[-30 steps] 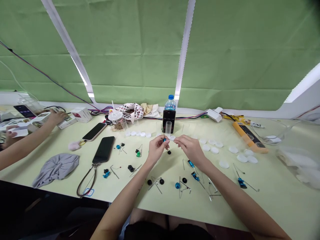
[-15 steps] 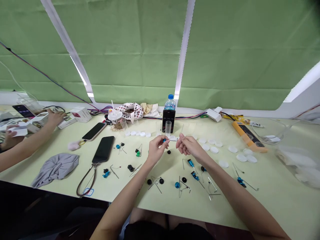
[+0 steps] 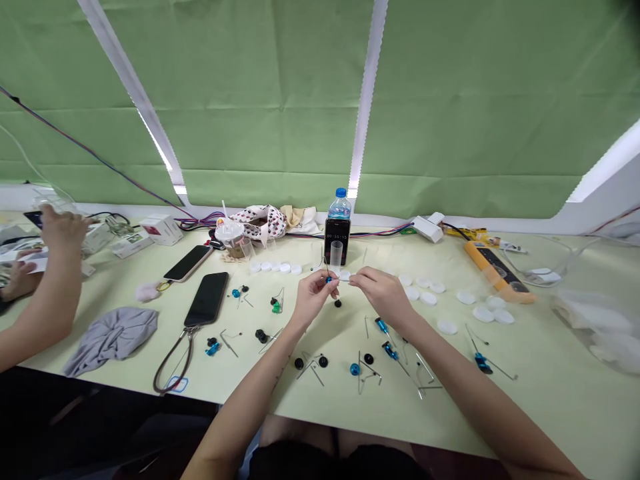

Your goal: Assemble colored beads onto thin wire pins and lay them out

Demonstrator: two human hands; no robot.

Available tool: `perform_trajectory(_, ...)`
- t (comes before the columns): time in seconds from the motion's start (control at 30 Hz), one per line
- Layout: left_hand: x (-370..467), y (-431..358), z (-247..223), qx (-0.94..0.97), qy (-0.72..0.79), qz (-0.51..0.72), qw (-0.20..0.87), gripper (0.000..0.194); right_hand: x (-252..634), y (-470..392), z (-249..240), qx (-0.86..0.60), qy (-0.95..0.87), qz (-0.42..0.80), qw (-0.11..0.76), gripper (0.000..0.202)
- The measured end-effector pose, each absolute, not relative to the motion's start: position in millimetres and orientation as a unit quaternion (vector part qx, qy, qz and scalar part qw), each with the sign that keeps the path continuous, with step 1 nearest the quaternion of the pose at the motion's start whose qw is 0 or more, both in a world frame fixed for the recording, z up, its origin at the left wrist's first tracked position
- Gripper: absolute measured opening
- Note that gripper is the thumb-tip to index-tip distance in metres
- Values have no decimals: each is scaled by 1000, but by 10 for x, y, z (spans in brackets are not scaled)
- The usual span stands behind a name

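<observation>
Fingertips of the left hand (image 3: pixel 313 298) are pinching a small blue bead (image 3: pixel 329 280) with a thin wire running out of it; that grip is closing tight on the piece, raised a little above the pale surface (image 3: pixel 540 373). Opposite it, the right hand (image 3: pixel 381 293) is pressing thumb and forefinger together on the far end of the same wire, so the piece is hanging between the two hands, just in front of a clear plastic tube (image 3: pixel 337 257). Whether anything is sitting inside that tube is too small to tell. Behind it a phone timer (image 3: pixel 335 239) is leaning against a water bottle (image 3: pixel 340 205) that is showing a blue cap. White caps (image 3: pixel 275 267) are lying in a row to the left, and more white discs (image 3: pixel 493 315) are scattered to the right. Blue and black beads on bent wires (image 3: pixel 363 370) are lying loose near the forearms. At far left, another person's hand (image 3: pixel 63 227) is hovering over boxes.
</observation>
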State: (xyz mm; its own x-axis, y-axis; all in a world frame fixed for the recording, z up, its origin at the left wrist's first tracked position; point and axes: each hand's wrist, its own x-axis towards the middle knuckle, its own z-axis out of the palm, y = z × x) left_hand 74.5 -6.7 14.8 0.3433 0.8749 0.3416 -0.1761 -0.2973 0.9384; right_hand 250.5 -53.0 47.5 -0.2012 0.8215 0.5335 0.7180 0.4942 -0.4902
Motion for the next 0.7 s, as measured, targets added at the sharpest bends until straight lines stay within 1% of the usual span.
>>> perform_trajectory(0.07, 743, -68, 165, 622, 275, 504, 533, 23, 2502, -538, 454, -497, -763, 51, 409, 28)
perform_trajectory(0.1, 741, -69, 172, 617, 276, 510, 531, 23, 2498, -536, 446, -507, -747, 82, 422, 29)
perform_trajectory(0.17, 738, -73, 180, 612, 278, 524, 523, 22, 2487, -520, 438, -532, -697, 211, 431, 36)
perform_trajectory(0.23, 740, -77, 178, 616, 279, 527, 515, 22, 2478, -493, 443, -537, -640, 368, 408, 45)
perform_trajectory(0.27, 743, -80, 175, 621, 278, 524, 512, 22, 2476, -480, 449, -528, -619, 425, 397, 47)
perform_trajectory(0.3, 748, -82, 170, 627, 277, 519, 511, 22, 2475, -470, 458, -517, -606, 458, 395, 46)
perform_trajectory(0.33, 754, -83, 164, 630, 277, 514, 512, 23, 2476, -464, 466, -507, -604, 466, 402, 43)
perform_trajectory(0.4, 765, -80, 153, 629, 280, 506, 520, 23, 2484, -470, 477, -497, -632, 413, 427, 36)
perform_trajectory(0.47, 770, -70, 143, 620, 284, 502, 532, 24, 2495, -494, 468, -498, -692, 285, 437, 31)
perform_trajectory(0.53, 767, -54, 134, 613, 285, 498, 543, 24, 2505, -523, 436, -492, -755, 126, 416, 29)
perform_trajectory(0.6, 757, -37, 129, 605, 286, 499, 550, 24, 2503, -545, 397, -473, -794, 13, 381, 30)
perform_trajectory(0.63, 750, -30, 128, 602, 287, 502, 552, 24, 2497, -550, 383, -464, -802, -10, 376, 30)
perform_trajectory(0.7, 740, -21, 130, 596, 289, 508, 550, 23, 2479, -547, 375, -465, -790, 17, 400, 29)
